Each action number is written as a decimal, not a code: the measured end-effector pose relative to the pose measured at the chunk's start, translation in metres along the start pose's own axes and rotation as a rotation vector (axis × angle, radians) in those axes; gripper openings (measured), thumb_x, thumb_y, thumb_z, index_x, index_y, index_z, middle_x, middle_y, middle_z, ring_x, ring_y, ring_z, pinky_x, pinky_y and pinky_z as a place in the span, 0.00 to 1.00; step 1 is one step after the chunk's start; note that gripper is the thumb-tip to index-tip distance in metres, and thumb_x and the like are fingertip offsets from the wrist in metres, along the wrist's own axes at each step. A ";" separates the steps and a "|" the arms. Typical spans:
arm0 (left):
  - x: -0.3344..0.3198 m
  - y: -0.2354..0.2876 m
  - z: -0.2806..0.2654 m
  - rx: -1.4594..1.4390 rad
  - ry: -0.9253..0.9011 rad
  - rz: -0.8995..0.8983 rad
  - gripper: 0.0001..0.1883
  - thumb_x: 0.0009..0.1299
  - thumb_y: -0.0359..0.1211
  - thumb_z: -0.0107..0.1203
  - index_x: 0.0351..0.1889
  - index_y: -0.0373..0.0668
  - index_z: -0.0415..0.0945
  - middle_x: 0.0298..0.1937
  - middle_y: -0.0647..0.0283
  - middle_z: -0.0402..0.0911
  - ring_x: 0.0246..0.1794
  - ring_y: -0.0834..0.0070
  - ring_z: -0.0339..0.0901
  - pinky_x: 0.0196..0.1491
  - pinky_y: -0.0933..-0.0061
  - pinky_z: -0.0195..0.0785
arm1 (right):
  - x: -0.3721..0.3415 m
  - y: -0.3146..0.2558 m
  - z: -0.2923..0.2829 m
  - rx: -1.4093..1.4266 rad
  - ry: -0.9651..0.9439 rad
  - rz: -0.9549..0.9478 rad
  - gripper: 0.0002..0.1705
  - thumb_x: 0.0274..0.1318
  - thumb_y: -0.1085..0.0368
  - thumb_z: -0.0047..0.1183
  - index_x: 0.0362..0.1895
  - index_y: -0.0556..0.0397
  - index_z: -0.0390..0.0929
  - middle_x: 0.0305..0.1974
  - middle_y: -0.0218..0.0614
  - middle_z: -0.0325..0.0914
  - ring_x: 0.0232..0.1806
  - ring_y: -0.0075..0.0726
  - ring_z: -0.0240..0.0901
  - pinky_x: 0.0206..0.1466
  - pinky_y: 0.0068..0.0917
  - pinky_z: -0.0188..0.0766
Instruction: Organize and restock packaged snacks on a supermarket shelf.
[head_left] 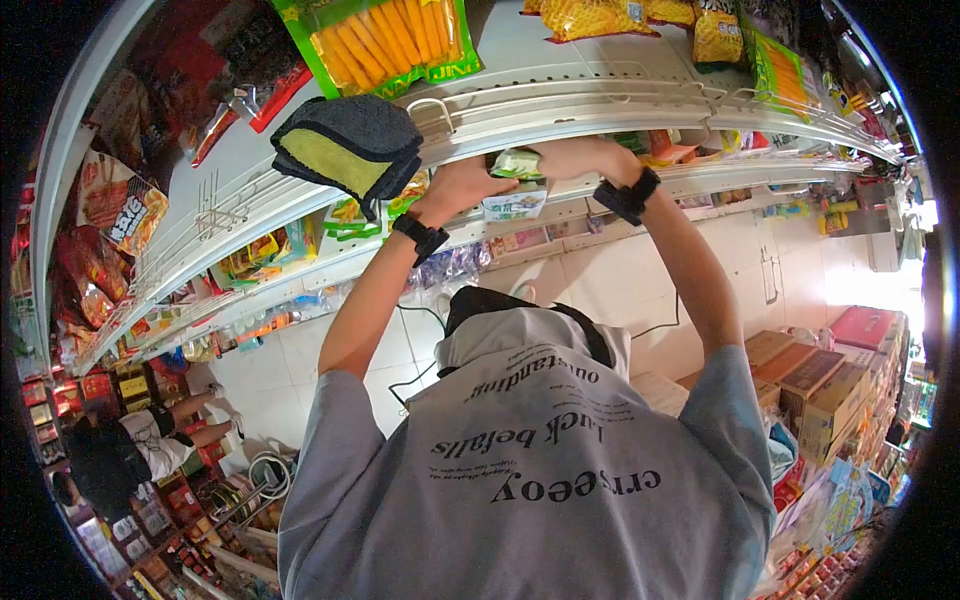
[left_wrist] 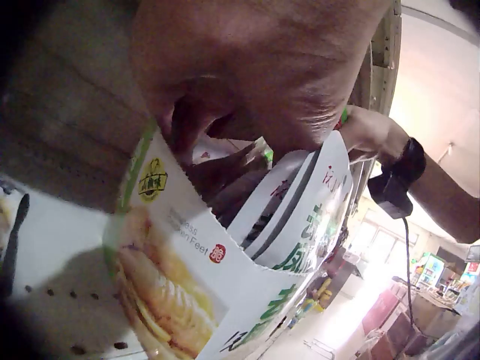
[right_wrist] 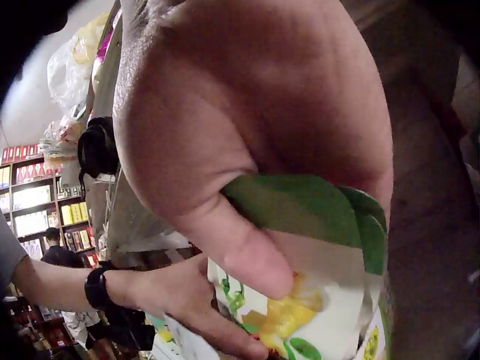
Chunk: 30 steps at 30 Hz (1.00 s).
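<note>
The person's left hand [head_left: 458,192] dips its fingers into an open-topped chicken-feet carton [left_wrist: 169,255] at the lower shelf [head_left: 720,178]; whether that grip pinches anything inside, one cannot tell. The right hand [head_left: 585,158] holds green-topped packets [right_wrist: 330,255], its thumb flat on their printed face, probably to keep them together. White packets [left_wrist: 304,210] stand upright in the carton, whose walls seem to support them. A folded cloth [head_left: 350,150] hangs over the upper shelf's edge, apart from both hands.
</note>
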<state>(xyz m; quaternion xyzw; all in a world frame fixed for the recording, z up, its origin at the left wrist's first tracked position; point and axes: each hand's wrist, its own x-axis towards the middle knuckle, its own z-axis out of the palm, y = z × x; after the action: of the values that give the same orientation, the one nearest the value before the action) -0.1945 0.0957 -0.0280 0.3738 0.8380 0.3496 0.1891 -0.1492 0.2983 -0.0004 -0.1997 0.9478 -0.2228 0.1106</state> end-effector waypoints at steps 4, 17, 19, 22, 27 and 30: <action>0.004 -0.005 0.000 0.044 -0.038 0.020 0.36 0.56 0.46 0.65 0.58 0.35 0.66 0.54 0.47 0.74 0.53 0.57 0.73 0.55 0.66 0.65 | 0.013 -0.026 -0.022 -0.074 -0.079 0.170 0.17 0.44 0.63 0.47 0.37 0.60 0.79 0.36 0.52 0.79 0.36 0.53 0.76 0.40 0.42 0.70; 0.019 -0.042 0.001 0.038 -0.124 0.173 0.25 0.64 0.32 0.56 0.58 0.34 0.65 0.53 0.51 0.75 0.52 0.66 0.72 0.58 0.69 0.63 | 0.026 -0.006 0.035 -0.002 -0.100 0.162 0.22 0.50 0.67 0.48 0.51 0.60 0.73 0.46 0.59 0.75 0.47 0.55 0.74 0.47 0.39 0.70; 0.014 -0.064 0.005 0.455 -0.138 0.136 0.21 0.66 0.31 0.53 0.56 0.34 0.67 0.51 0.51 0.76 0.52 0.65 0.73 0.57 0.68 0.63 | 0.022 -0.019 0.014 0.116 -0.190 0.248 0.23 0.50 0.66 0.47 0.52 0.60 0.72 0.46 0.59 0.75 0.48 0.54 0.74 0.48 0.40 0.70; -0.014 -0.109 0.008 -0.720 0.418 0.106 0.17 0.65 0.34 0.53 0.50 0.39 0.74 0.45 0.53 0.79 0.45 0.64 0.75 0.51 0.66 0.67 | 0.013 -0.023 0.013 0.281 -0.172 0.310 0.24 0.51 0.65 0.47 0.54 0.56 0.72 0.48 0.56 0.75 0.48 0.53 0.75 0.51 0.41 0.70; -0.038 -0.063 -0.020 0.355 0.228 -0.104 0.16 0.67 0.37 0.56 0.48 0.38 0.74 0.40 0.55 0.79 0.45 0.70 0.77 0.43 0.69 0.71 | 0.019 0.000 0.034 0.012 -0.057 0.176 0.19 0.54 0.63 0.47 0.50 0.50 0.76 0.43 0.50 0.78 0.42 0.51 0.76 0.47 0.40 0.71; -0.052 -0.029 0.013 -0.141 0.153 -0.163 0.22 0.64 0.36 0.60 0.53 0.36 0.71 0.45 0.57 0.77 0.46 0.72 0.76 0.44 0.69 0.73 | 0.024 -0.010 0.032 -0.074 -0.043 0.113 0.16 0.56 0.62 0.47 0.48 0.50 0.77 0.42 0.48 0.79 0.44 0.51 0.75 0.47 0.39 0.70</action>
<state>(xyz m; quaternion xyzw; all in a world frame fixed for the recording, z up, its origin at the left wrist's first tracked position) -0.1677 0.0488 -0.0550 0.2626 0.8509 0.4186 0.1782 -0.1577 0.2681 -0.0269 -0.1543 0.9626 -0.1767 0.1357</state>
